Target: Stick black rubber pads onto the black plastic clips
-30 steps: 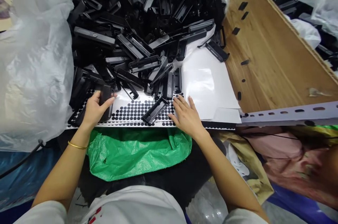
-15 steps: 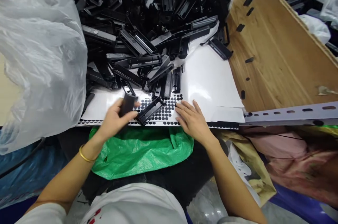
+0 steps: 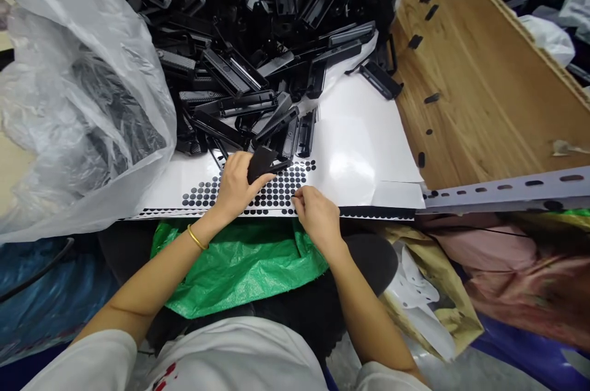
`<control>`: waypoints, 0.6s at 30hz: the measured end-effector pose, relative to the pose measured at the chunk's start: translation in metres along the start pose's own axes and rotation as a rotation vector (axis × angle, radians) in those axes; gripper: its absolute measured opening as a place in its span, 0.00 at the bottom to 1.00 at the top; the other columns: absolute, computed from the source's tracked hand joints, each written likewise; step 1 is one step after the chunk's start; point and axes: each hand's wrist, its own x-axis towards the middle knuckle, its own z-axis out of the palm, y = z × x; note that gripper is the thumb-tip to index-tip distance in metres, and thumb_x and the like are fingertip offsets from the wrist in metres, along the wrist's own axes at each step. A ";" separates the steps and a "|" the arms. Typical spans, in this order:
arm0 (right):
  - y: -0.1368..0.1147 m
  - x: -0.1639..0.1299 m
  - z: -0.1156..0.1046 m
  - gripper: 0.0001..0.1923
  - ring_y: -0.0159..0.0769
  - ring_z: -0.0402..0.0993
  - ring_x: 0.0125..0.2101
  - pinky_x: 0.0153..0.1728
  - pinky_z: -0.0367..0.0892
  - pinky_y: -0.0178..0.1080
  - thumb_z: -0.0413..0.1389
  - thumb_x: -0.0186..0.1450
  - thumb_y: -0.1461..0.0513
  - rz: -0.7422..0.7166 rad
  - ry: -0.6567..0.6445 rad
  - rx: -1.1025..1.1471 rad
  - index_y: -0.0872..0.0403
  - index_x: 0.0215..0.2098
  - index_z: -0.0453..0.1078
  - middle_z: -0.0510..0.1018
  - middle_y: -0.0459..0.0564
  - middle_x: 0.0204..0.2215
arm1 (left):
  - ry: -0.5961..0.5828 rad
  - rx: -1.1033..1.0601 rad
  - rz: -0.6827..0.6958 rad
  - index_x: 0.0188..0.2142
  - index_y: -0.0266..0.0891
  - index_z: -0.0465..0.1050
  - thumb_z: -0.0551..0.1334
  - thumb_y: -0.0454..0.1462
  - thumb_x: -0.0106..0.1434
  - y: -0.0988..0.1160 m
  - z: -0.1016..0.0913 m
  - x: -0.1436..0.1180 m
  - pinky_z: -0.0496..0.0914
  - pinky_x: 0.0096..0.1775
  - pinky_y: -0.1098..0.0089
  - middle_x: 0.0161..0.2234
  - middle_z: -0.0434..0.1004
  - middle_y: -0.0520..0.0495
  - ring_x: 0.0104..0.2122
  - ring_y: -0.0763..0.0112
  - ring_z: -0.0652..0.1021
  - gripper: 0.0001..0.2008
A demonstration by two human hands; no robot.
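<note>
My left hand (image 3: 236, 185) is closed round a black plastic part (image 3: 262, 162), raised a little over the white sheet. Another dark piece (image 3: 282, 165) shows right beside it; whether it is held too I cannot tell. At the right of the rows of round black stickers (image 3: 281, 193), my right hand (image 3: 318, 216) pinches thumb and forefinger together at the sheet. A small dark edge, apparently a round black sticker (image 3: 294, 196), shows at those fingertips. The sheet (image 3: 350, 157) lies flat under both hands.
A large heap of black plastic parts (image 3: 230, 71) fills the back. Clear plastic bagging (image 3: 87, 108) hangs at the left, and a wooden board (image 3: 479, 83) stands at the right. Over my lap lies a green sack (image 3: 239, 274).
My left hand has moved right and slightly away from me with the black part. The right hand has gone from flat and spread to a pinch. The part lying on the dots has left that spot.
</note>
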 end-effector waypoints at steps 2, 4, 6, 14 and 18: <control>-0.001 0.004 -0.002 0.06 0.38 0.71 0.29 0.25 0.55 0.36 0.50 0.65 0.61 0.037 -0.035 0.019 0.53 0.34 0.68 0.77 0.51 0.32 | 0.110 -0.098 0.023 0.35 0.39 0.64 0.58 0.47 0.62 0.004 -0.003 -0.006 0.66 0.44 0.61 0.37 0.69 0.43 0.40 0.62 0.71 0.14; 0.000 0.006 -0.005 0.06 0.36 0.69 0.27 0.25 0.54 0.35 0.50 0.64 0.62 0.069 -0.050 0.107 0.53 0.31 0.67 0.75 0.49 0.28 | 0.140 -0.242 0.023 0.36 0.38 0.65 0.57 0.46 0.63 0.013 -0.009 -0.012 0.66 0.48 0.61 0.41 0.70 0.42 0.44 0.62 0.71 0.13; 0.000 0.003 -0.008 0.06 0.32 0.66 0.24 0.25 0.54 0.34 0.51 0.62 0.61 0.094 -0.037 0.325 0.53 0.28 0.65 0.71 0.45 0.23 | 0.061 -0.475 -0.082 0.40 0.38 0.67 0.57 0.46 0.63 0.023 -0.014 -0.019 0.64 0.51 0.62 0.45 0.71 0.42 0.48 0.63 0.71 0.13; -0.041 -0.027 -0.003 0.11 0.23 0.52 0.17 0.18 0.51 0.31 0.53 0.61 0.55 0.155 -0.068 1.288 0.53 0.27 0.61 0.62 0.40 0.21 | -0.304 -1.392 -0.913 0.42 0.38 0.69 0.64 0.46 0.58 0.042 -0.010 -0.046 0.69 0.48 0.63 0.38 0.78 0.46 0.41 0.66 0.77 0.17; -0.052 -0.029 0.005 0.09 0.25 0.56 0.20 0.21 0.54 0.30 0.54 0.61 0.57 0.128 -0.025 1.197 0.53 0.27 0.62 0.63 0.40 0.21 | -0.271 -1.412 -0.935 0.42 0.38 0.71 0.64 0.44 0.58 0.041 -0.008 -0.055 0.67 0.49 0.66 0.38 0.77 0.48 0.44 0.67 0.76 0.16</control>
